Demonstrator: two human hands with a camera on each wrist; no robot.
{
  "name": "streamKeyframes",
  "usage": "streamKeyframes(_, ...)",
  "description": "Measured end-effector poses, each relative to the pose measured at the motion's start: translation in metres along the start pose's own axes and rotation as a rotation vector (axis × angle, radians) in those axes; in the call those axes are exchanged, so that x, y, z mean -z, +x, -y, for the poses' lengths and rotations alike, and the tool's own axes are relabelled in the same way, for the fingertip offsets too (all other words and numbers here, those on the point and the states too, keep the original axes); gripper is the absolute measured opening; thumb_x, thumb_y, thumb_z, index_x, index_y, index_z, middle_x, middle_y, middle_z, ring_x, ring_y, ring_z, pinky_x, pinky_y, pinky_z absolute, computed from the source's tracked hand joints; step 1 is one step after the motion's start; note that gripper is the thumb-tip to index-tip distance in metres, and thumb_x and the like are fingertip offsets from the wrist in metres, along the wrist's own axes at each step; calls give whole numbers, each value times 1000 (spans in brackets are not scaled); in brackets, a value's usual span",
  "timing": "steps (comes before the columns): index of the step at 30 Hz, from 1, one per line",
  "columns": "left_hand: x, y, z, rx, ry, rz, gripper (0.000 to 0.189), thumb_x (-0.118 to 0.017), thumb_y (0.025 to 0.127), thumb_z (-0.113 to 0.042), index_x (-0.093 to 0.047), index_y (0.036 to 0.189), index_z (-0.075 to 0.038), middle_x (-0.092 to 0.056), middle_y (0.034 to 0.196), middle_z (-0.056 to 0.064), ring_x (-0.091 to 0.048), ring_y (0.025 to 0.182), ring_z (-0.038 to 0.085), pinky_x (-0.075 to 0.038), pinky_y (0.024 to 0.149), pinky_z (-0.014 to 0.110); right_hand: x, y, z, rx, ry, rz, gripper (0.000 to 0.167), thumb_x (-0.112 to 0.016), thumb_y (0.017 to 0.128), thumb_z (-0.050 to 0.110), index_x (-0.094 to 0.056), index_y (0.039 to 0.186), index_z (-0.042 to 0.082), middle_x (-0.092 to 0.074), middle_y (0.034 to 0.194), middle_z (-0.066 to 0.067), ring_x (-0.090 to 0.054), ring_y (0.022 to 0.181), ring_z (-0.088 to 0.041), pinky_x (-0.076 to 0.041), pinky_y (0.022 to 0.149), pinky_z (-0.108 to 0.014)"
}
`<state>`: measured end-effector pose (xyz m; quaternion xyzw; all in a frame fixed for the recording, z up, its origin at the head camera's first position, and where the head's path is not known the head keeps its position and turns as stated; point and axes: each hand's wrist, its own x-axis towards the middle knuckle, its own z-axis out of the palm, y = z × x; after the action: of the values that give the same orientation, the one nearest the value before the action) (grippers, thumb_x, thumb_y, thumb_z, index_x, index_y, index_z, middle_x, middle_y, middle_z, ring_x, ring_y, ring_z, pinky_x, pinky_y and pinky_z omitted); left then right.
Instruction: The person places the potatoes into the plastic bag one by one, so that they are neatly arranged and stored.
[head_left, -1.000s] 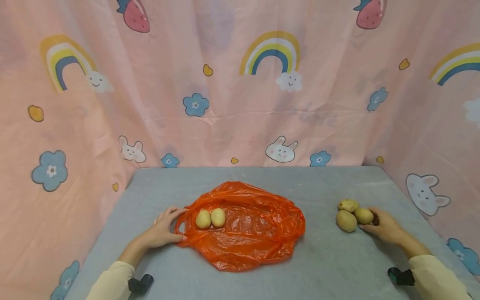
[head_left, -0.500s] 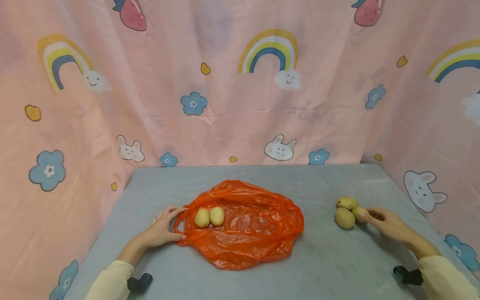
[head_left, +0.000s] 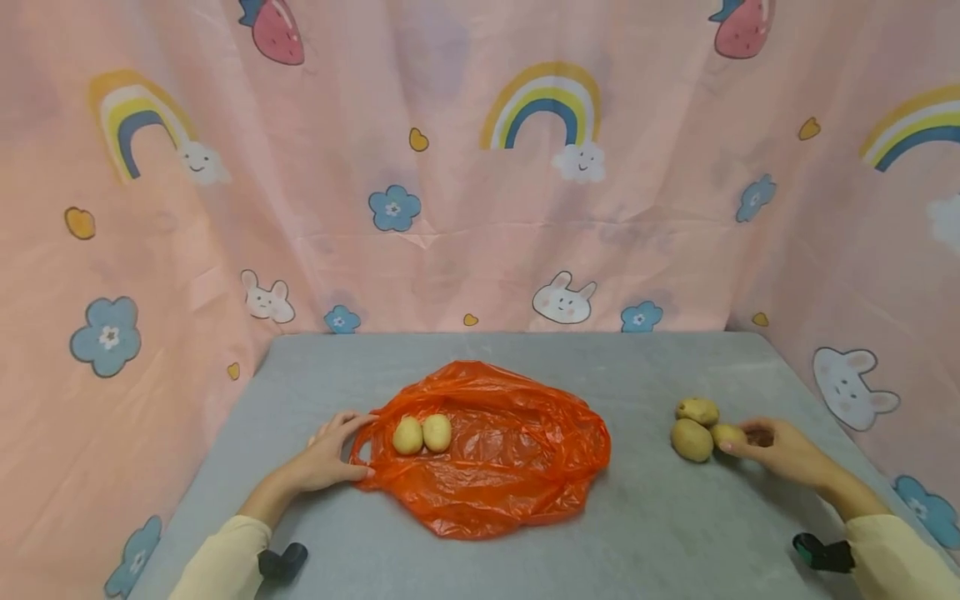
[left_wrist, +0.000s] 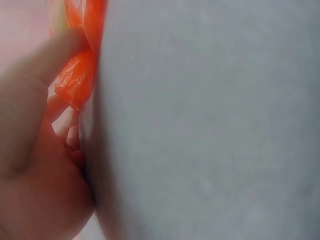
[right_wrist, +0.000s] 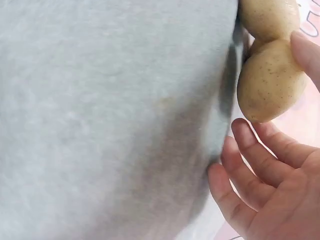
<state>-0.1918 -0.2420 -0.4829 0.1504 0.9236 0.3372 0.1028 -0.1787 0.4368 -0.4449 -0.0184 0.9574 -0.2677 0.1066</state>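
On the grey table lies a crumpled orange plastic bag (head_left: 487, 492), with two pale potatoes (head_left: 423, 434) side by side on its left part. My left hand (head_left: 330, 456) rests at the bag's left handle, thumb and fingers spread apart. In the left wrist view its thumb (left_wrist: 65, 52) lies against the orange plastic. Far to the right, my right hand (head_left: 783, 450) pinches a small potato (head_left: 727, 437) between thumb and fingertips. A larger potato (head_left: 692, 440) and another potato (head_left: 697, 411) sit right beside it. The right wrist view shows the pinched potato (right_wrist: 272, 82) close up.
Bare grey tabletop (head_left: 637, 517) lies between the bag and the potatoes on the right. A pink patterned curtain (head_left: 480, 267) hangs behind the table and along both sides. Dark wrist mounts (head_left: 282, 563) sit at both sleeves.
My right hand has drawn slightly to the right, its thumb now over the small potato's near side. That potato has shifted slightly toward me. The left hand and bag stay in place.
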Motion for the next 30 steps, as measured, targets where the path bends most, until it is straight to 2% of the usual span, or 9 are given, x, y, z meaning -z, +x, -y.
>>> streamKeyframes(6, -1, 1, 1, 3, 6, 2, 81, -83, 80, -34, -48, 150, -15, -37, 151, 18, -32, 137, 45, -22, 107, 73, 4, -6, 8, 33, 49, -29, 74, -66, 97, 35, -39, 134, -23, -49, 128, -45, -59, 109, -53, -55, 81, -50)
streamKeyframes(10, -2, 1, 0, 0, 3, 3, 81, -83, 80, -33, -47, 150, -15, -38, 151, 17, -33, 136, 45, -22, 106, 72, 7, -9, 23, 78, 65, -71, 71, -68, 96, 32, -40, 137, -19, -49, 132, -43, -60, 111, -52, -56, 76, -38)
streamKeyframes(13, -1, 1, -1, -4, 1, -4, 81, -83, 80, -33, -47, 150, -15, -38, 151, 17, -33, 136, 45, -22, 106, 72, 6, -10, 37, 124, 64, -99, 67, -71, 94, 31, -44, 137, -13, -53, 132, -38, -62, 110, -48, -52, 72, -27)
streamKeyframes(20, 0, 0, -2, -1, 7, -3, 80, -83, 80, -33, -48, 150, -15, -39, 151, 17, -33, 136, 45, -23, 107, 72, 1, -8, 73, 203, 72, -124, 61, -75, 91, 30, -51, 134, -7, -59, 129, -30, -64, 109, -41, -52, 74, -20)
streamKeyframes(26, -1, 1, -1, 4, -8, 2, 80, -82, 80, -33, -48, 150, -15, -38, 151, 17, -33, 136, 44, -23, 106, 71, -6, -2, 102, 254, 96, -128, 63, -78, 89, 29, -51, 135, -5, -59, 131, -27, -64, 111, -40, -52, 78, -21)
streamKeyframes(30, -1, 1, -1, 8, -13, -1, 80, -83, 79, -33, -48, 149, -15, -38, 150, 16, -33, 135, 43, -23, 105, 70, -13, 3, 118, 278, 126, -113, 62, -78, 89, 26, -51, 134, -5, -59, 131, -26, -63, 113, -40, -56, 86, -34)
